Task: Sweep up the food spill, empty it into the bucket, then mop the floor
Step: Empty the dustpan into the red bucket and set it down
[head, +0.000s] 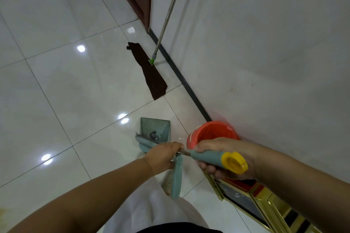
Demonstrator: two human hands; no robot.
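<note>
Two hands grip light, stiff tools: the left hand (164,155) holds the dustpan (154,131) handle, the right hand (217,154) wraps the broom handle (214,158)'s rubbery sleeve.

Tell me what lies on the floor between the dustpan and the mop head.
Nothing: in the head view the stretch between the dustpan and the mop head is bare white floor tile, crossed only by grout lines and light reflections.

Head-worn view, steeply down, close over floor (75,81)
</note>
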